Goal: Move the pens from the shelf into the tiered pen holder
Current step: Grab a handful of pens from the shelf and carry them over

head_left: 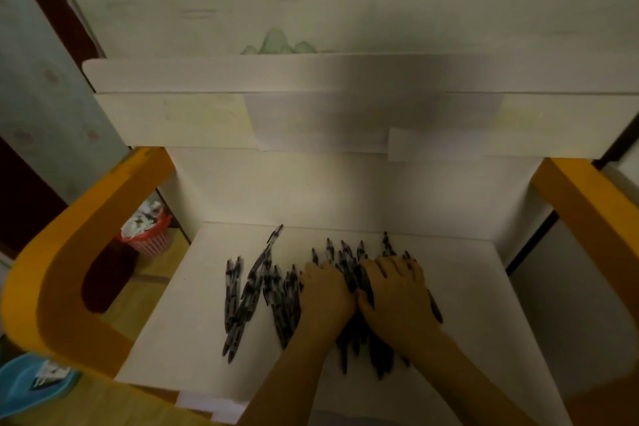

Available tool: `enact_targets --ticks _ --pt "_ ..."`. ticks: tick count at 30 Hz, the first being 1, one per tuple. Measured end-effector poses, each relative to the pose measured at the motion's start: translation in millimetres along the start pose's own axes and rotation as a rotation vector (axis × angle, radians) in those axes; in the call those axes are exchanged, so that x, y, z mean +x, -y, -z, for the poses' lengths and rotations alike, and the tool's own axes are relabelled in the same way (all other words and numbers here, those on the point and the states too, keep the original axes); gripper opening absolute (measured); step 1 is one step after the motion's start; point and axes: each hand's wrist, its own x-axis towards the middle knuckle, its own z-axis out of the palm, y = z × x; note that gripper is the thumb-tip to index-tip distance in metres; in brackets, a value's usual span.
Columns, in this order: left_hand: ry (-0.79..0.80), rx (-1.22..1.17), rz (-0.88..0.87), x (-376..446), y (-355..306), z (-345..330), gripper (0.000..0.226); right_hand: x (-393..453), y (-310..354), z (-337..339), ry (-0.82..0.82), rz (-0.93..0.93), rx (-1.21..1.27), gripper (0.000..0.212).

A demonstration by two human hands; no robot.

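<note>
Pens [249, 290] all seen on shelf [466, 287], lower centre; holder unseen; left hand [326, 290], right hand [397, 287] laid on pile, grasp not discernible

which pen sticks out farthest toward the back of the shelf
The slanted pen left of both hands, its tip almost at the back edge of the shelf. It leans diagonally, alone above the left cluster, while the other pens lie roughly parallel and stop short of that edge.

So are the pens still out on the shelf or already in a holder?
Out: the pens lie loose on the white shelf under both hands; no holder is in view.
</note>
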Motion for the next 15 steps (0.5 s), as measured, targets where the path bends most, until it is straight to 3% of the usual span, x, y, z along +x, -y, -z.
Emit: enact_targets --ticks 4,10,15 --pt "0.013 0.025 -0.036 4.1 -10.1 -1.9 0.045 2.2 -6.8 -4.4 -0.025 -0.015 -0.013 0.044" --pt "0.072 -0.077 0.041 15.2 -12.0 -1.1 0.074 5.8 -16.0 -7.8 -0.104 -0.008 -0.048 0.043" --pt "0.112 0.027 0.039 24.0 -8.0 -0.8 0.082 7.4 -19.7 -9.6 -0.168 0.005 -0.057 0.042"
